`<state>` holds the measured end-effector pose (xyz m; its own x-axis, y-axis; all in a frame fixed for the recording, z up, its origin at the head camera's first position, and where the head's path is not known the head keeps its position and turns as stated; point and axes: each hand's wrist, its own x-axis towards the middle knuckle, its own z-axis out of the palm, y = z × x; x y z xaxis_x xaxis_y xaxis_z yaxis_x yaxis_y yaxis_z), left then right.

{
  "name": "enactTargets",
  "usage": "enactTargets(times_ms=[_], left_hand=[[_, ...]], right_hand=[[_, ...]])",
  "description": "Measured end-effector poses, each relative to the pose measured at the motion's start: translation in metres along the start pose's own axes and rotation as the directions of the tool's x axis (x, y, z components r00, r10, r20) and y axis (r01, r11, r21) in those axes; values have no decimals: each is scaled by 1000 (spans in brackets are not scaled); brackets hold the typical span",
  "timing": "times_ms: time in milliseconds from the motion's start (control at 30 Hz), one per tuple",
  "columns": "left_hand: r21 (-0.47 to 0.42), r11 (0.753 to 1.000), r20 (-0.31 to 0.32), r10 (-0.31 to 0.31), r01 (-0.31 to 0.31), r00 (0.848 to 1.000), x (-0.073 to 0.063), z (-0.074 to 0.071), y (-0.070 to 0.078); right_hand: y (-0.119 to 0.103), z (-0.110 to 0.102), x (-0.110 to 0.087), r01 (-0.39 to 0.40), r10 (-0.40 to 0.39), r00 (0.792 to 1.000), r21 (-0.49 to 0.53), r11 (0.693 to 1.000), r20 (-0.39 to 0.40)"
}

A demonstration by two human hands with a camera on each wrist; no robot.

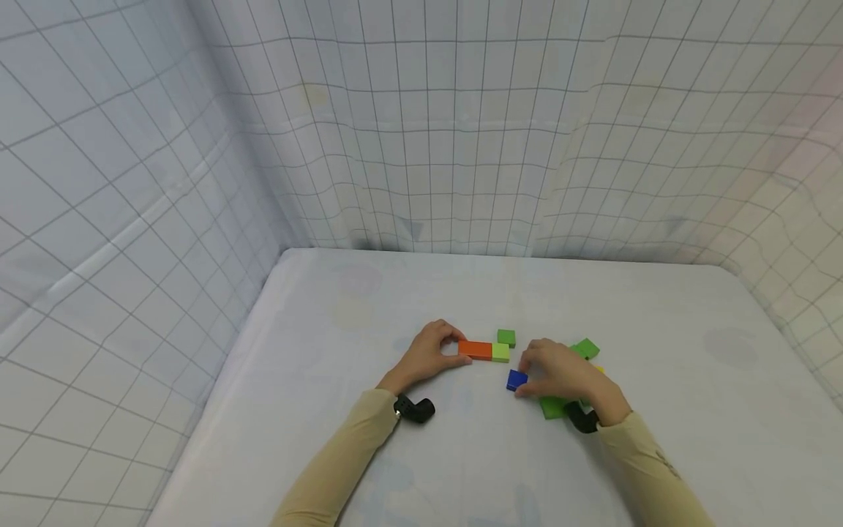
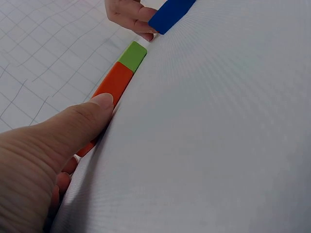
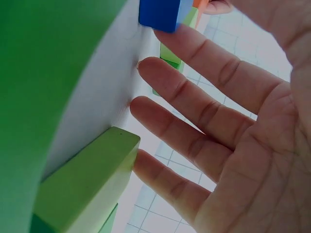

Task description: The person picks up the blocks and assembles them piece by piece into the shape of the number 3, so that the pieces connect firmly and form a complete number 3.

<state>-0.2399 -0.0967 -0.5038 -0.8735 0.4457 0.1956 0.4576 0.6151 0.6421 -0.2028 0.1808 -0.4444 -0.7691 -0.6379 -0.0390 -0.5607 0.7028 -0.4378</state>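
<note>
Clock bearings from the head view, 12 away from the wearer.

Left hand (image 1: pixel 428 353): grip pinching the near-left end of a long orange rectangular block (image 1: pixel 476 350), thumb on the 6 o'clock side. A small light-green block (image 1: pixel 500 353) sits end-on at 3 o'clock, apparently touching. A small mid-green block (image 1: pixel 506 337) lies just behind the light-green one, toward 12–1; contact hard to tell.

Right hand (image 1: pixel 560 369): thumb and index appear to pinch a small dark-blue block (image 1: pixel 516 380), at 5 o'clock from the light-green block and apart from it; the other fingers spread. Whether it is off the white bench (image 1: pixel 369 315), cannot tell. Flat green piece (image 1: pixel 555 407) partly under that hand, at 4 o'clock from the blue.

Handling, my judgement: left pinch light but firm, so the row doesn't skew; blue block held level, faces squared; right wrist high, lest it drag the green piece.
</note>
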Motion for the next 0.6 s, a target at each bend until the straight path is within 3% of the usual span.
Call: enactTargets(times_ms=[600], left_hand=[[-3,1000,-9,16,-16,1000,0,1,-3]], right_hand=[[6,0,6,-26,26,1000,-10,1000,-8]])
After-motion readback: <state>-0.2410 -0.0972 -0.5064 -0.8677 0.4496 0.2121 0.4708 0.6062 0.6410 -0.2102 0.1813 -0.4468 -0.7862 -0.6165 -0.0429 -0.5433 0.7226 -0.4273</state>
